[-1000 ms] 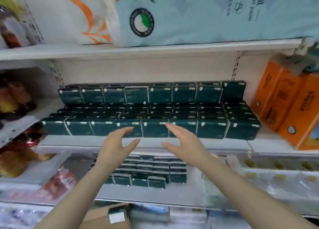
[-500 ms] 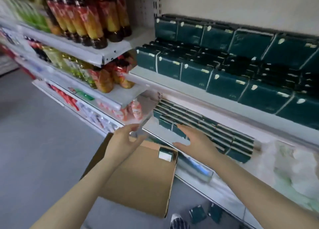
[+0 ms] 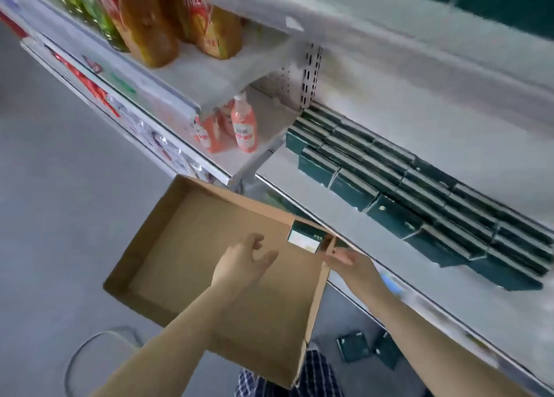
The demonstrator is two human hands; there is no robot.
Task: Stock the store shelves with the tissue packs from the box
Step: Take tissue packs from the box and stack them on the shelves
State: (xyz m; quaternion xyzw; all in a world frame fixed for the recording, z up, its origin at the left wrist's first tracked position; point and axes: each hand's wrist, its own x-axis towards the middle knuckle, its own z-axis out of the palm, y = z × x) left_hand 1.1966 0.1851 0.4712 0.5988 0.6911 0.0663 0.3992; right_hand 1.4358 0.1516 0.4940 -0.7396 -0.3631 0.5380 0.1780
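Last pack: one tissue pack (image 3: 305, 240) is lying in the far right corner of the cardboard box (image 3: 186, 247), a pale label facing up; nothing else is showing inside the box.
Left hand: the left hand (image 3: 242, 266) is hovering over the box floor, fingers loosely spread and holding nothing, a short way from the pack.
Right hand: the right hand (image 3: 356, 266) is reaching in from outside the right wall, fingers straight and empty, tips by the corner where the pack is sitting. Whether they are touching the cardboard I cannot tell.
Handling: the pack is looking light and soft under a slick film wrap, so it is likely giving a little under pressure. Pinching it across its short sides, thumb against fingers, seems the surest hold.
Destination: rows of dark green packs (image 3: 419, 199) are filling the lower shelf (image 3: 344, 217) just beyond the box.
Strays: two more packs (image 3: 353, 345) are lying on the floor below.
Change: half a second ago the left hand was up at the box's far rim – now both hands are lower and closing on the corner, while the pack is sitting where it was.
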